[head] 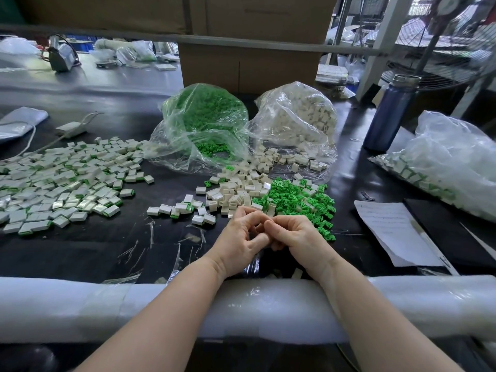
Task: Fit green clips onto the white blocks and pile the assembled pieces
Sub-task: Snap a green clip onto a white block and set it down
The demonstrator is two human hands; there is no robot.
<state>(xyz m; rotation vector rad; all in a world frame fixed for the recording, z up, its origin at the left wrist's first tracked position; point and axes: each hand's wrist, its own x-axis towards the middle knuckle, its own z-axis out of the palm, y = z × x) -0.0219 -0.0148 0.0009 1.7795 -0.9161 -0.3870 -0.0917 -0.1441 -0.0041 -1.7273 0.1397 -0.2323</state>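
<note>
Loose white blocks (236, 190) and green clips (298, 197) lie heaped just beyond the hands — light, stiff little parts, best pinched by their edges. Left hand (239, 238) and right hand (291, 237) curl together, fingertips meeting; what they grip, I cannot tell. Assembled pieces (61, 181) spread at left.

Blue metal bottle (389, 114) upright at right on the black table (94, 245). Handwritten paper (394, 232) at right, overlapping a dark pad (451, 232). Cardboard box (249, 65) at the back. White adapter (70, 129) with cord at left, near a white cloth pouch (18, 123). Foam padding (80, 307) wraps the near table edge. Fan (442, 47) top right.
</note>
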